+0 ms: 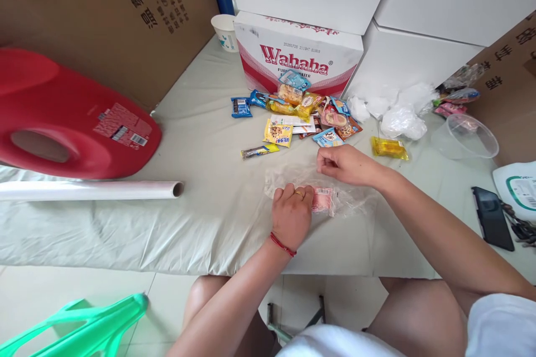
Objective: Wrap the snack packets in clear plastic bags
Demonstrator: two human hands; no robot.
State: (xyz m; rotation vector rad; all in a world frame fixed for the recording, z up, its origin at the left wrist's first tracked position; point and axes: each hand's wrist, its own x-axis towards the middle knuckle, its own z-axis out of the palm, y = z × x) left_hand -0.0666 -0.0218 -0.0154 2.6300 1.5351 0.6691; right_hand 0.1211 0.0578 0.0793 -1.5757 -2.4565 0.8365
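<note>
A thin clear plastic bag (354, 199) lies crumpled on the cloth-covered table in front of me. On it rests a pink snack packet (322, 199) with a barcode, its left end hidden under my fingers. My left hand (292, 212), with a ring and a red cord bracelet, is closed over that end and grips it. Just beyond the packet, at the bag's far edge, my right hand (345, 164) is curled with thumb and fingers together. Whether a bit of the bag is pinched there cannot be made out.
Behind my hands lies a pile of snack packets (307, 106), before a Wahaha box (297, 58). A yellow packet (389, 148), plastic tub (464, 136) and phone (493, 217) are on the right. A film roll (92, 190) and red jug (79, 122) are left.
</note>
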